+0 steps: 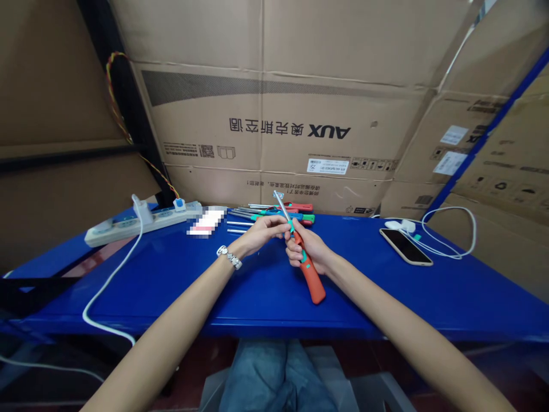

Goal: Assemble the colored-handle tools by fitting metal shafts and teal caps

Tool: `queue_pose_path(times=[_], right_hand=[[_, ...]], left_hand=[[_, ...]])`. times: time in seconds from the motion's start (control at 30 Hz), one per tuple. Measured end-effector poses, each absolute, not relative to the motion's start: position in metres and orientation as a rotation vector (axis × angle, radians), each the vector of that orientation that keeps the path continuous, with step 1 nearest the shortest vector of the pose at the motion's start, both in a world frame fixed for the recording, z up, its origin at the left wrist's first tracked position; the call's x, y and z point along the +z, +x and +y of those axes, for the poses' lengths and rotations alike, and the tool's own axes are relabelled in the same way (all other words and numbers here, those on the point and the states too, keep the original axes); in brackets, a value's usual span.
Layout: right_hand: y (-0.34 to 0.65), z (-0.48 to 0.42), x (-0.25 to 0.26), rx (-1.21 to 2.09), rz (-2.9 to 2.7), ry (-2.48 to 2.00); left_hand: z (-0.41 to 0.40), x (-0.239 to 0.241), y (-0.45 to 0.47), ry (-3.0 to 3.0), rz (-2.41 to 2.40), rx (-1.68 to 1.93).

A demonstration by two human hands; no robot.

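My right hand (315,246) is wrapped around an orange-red stick lighter (314,280) with green parts. The lighter is tilted, its metal tube pointing up and to the left, its thick handle end toward me. At the green collar below the tube, my left hand (266,232) pinches the lighter with thumb and fingertips; exactly what those fingertips press on is hidden. Behind my hands, several more stick lighters (300,214) in red, blue and green lie in a pile on the blue table (257,297), their metal tubes pointing left.
A white power strip (128,229) with plugs and a white cable (105,286) runs along the left. Beside it lies a blurred-out white item (208,222). A phone (405,246) and a coiled white charging cable (472,229) rest at right. Cardboard (257,143) walls the back.
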State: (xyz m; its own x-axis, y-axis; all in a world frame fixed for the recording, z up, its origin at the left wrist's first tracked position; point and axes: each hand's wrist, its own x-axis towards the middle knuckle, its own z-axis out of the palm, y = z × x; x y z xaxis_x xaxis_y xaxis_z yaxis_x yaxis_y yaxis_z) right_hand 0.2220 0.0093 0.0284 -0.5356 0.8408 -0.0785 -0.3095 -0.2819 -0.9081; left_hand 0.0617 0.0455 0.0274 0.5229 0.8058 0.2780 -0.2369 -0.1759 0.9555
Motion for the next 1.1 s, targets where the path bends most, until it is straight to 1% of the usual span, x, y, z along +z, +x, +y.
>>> queue_pose_path(times=[0.13,0.3,0.47,0.57,0.7,0.87,1.0,1.1], right_hand=[[0.220,0.005,0.029,1.880,-1.199,-0.732],[0.219,0.000,0.028,1.928,-1.260,-0.717],[0.217,0.001,0.026,1.934,-1.235,-0.745],[0.216,0.001,0.024,1.941,-1.233,-0.780],[0.214,0.001,0.020,1.959,-1.251,-0.796],[0.213,0.000,0.020,1.956,-1.312,-0.774],[0.215,-0.001,0.020,1.967,-1.363,-0.777],[0.219,-0.001,0.020,1.988,-1.376,-0.800]], left_hand=[[0.050,0.028,0.061,1.258,0.464,1.141],[0.054,0.037,0.055,0.980,0.373,1.351],[0.049,0.045,0.062,0.736,0.370,1.351],[0.046,0.047,0.064,0.629,0.286,1.259],[0.046,0.049,0.063,0.567,0.222,1.176],[0.046,0.055,0.061,0.502,0.185,1.224],[0.051,0.059,0.056,0.500,0.238,1.325],[0.060,0.060,0.041,0.637,0.376,1.483]])
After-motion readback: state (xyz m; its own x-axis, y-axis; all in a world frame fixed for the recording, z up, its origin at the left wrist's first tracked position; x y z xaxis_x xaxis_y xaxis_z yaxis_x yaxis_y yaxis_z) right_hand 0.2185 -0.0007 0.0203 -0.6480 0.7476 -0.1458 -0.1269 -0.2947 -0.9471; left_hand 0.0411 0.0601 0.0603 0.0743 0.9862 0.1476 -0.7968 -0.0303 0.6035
